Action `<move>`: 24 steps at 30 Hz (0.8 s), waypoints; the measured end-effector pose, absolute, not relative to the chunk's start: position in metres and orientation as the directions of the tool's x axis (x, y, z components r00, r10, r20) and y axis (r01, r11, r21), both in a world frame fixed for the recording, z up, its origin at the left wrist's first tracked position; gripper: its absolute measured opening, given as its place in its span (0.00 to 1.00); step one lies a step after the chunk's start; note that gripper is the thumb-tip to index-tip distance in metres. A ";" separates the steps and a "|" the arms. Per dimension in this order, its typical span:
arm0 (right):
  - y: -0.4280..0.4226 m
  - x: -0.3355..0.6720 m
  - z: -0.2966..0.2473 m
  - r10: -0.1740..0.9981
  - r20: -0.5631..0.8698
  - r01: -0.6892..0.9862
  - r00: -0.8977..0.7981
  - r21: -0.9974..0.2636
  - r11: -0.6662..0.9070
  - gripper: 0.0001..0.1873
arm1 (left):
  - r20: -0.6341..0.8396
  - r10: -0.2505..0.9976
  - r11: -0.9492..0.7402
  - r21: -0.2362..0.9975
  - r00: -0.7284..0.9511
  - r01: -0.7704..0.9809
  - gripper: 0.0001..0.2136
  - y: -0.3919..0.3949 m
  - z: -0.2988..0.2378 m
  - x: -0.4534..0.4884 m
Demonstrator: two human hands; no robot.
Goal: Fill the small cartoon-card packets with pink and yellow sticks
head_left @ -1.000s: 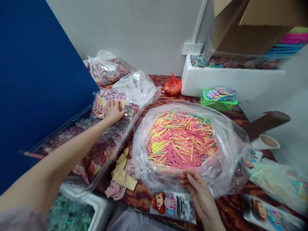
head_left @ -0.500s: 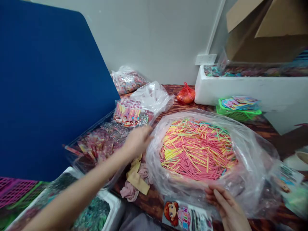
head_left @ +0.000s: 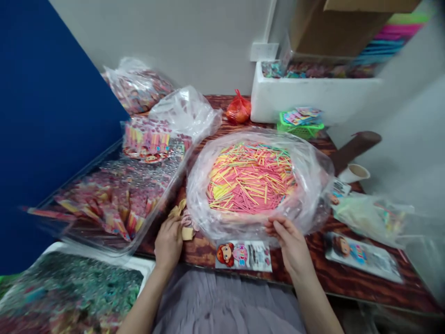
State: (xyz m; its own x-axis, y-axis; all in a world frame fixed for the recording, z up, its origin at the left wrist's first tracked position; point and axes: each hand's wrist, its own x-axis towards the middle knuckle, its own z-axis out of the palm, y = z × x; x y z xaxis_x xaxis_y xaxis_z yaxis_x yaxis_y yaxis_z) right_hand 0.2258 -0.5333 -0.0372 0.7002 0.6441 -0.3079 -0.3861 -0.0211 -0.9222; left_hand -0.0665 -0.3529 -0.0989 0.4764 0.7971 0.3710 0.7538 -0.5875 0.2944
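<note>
A large clear plastic bag [head_left: 313,185] lies spread open on the table, its rim rolled outward around a heap of thin pink, yellow and green sticks [head_left: 250,181]. My right hand [head_left: 290,239] is at the bag's near edge, thumb and fingers loosely bent and slightly apart, with nothing visible in them. To the left of the bag, my left hand [head_left: 168,241] has its fingers curled over a crumpled yellow cloth-like piece [head_left: 178,208], with pink ones beside it; the fingertips are partly hidden. Between my hands lies a printed "Stick" packet [head_left: 243,255] with a cartoon figure.
A clear tray [head_left: 139,246] with filled stick packets stands left, above a white foam box [head_left: 148,266]. Behind are a red bag [head_left: 238,109], a green basket [head_left: 301,131] and a foam box [head_left: 313,99]. A paper cup [head_left: 354,173] and another packet [head_left: 363,255] lie right.
My left hand has come down and back from beside the bag's left rim onto the yellow piece. My right hand stays at the bag's near edge. The view has shifted.
</note>
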 end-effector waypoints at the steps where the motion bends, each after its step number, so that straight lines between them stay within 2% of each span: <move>1: -0.536 0.224 -0.037 0.644 -0.297 -0.371 0.705 -0.928 -0.022 0.14 | 0.380 0.805 -0.577 0.323 0.455 0.751 0.12 -0.353 -0.096 -0.066; 5: -0.548 0.223 -0.039 0.633 -0.289 -0.336 0.718 -0.940 -0.048 0.14 | 0.357 0.849 -0.514 0.393 0.389 0.762 0.09 -0.357 -0.080 -0.065; 9: -0.555 0.223 -0.042 0.594 -0.291 -0.301 0.750 -0.950 -0.084 0.15 | 0.399 0.839 -0.515 0.358 0.371 0.779 0.06 -0.386 -0.055 -0.039; 11: -0.553 0.220 -0.042 0.596 -0.294 -0.299 0.748 -0.950 -0.093 0.15 | 0.395 0.776 -0.629 0.427 0.491 0.650 0.12 -0.410 -0.046 -0.011; 13: -0.547 0.216 -0.038 0.616 -0.294 -0.301 0.731 -0.949 -0.096 0.15 | 0.268 0.604 -0.751 0.506 0.750 0.424 0.14 -0.432 -0.043 0.018; 14: -0.544 0.214 -0.036 0.628 -0.290 -0.297 0.722 -0.950 -0.097 0.15 | 0.197 0.526 -0.769 0.525 0.827 0.364 0.16 -0.440 -0.044 0.031; 15: -0.542 0.212 -0.033 0.641 -0.281 -0.286 0.715 -0.953 -0.099 0.15 | 0.152 0.511 -0.761 0.539 0.846 0.362 0.16 -0.444 -0.047 0.042; 19: -0.540 0.214 -0.029 0.660 -0.233 -0.213 0.714 -0.970 -0.113 0.17 | 0.074 0.602 -0.658 0.610 0.795 0.441 0.04 -0.434 -0.057 0.060; 22: -0.544 0.218 -0.032 0.638 -0.228 -0.170 0.736 -0.974 -0.152 0.18 | 0.102 0.659 -0.602 0.665 0.745 0.442 0.06 -0.420 -0.062 0.057; 24: -0.544 0.218 -0.034 0.635 -0.185 -0.076 0.750 -0.978 -0.195 0.18 | 0.139 0.649 -0.616 0.673 0.748 0.410 0.07 -0.415 -0.064 0.055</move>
State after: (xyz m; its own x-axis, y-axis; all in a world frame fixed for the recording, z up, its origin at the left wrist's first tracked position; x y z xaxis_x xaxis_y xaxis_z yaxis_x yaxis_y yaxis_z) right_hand 0.2178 -0.5441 -0.0337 0.7496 0.6354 -0.1854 -0.0764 -0.1951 -0.9778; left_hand 0.0548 -0.4154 -0.0640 0.7476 0.6494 0.1390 0.4099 -0.6159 0.6728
